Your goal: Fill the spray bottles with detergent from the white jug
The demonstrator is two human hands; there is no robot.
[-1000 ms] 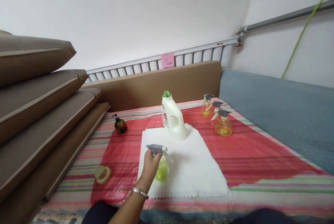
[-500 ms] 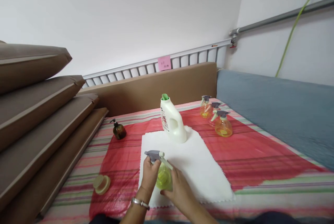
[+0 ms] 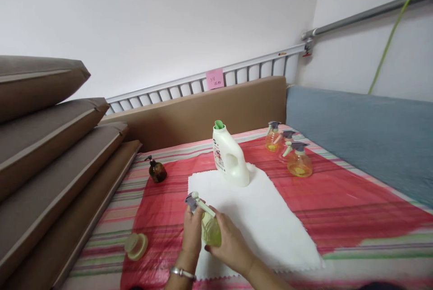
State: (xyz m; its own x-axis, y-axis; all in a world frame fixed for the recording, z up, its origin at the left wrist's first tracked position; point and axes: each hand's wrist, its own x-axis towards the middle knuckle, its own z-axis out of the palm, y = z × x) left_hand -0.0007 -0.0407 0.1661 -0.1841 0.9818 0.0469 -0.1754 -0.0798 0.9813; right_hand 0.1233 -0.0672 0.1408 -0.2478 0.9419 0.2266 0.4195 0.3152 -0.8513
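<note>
Between my hands is a clear spray bottle (image 3: 211,231) with yellow-green liquid and a grey and pale-green trigger head (image 3: 195,201). My left hand (image 3: 192,231), with a bracelet at the wrist, closes around the neck just under that head. Wrapped about the right side of the bottle's body is my right hand (image 3: 232,240). Both hands are over the front of a white scallop-edged cloth (image 3: 257,218). Behind them, a large white jug (image 3: 233,159) with a green spout stands upright at the cloth's back edge. My fingers hide part of the bottle.
Several spray bottles (image 3: 300,164) stand at the back right on a red sheet (image 3: 338,191). To the left are a brown pump bottle (image 3: 157,171) and a pale round cap (image 3: 136,246). Stacked cushions (image 3: 61,168) border the left side; a blue-grey padded edge (image 3: 358,123) borders the right.
The spray bottle's head has turned, its trigger now pointing more toward the lower right. Both hands keep hold of the bottle. The whole view has shifted slightly.
</note>
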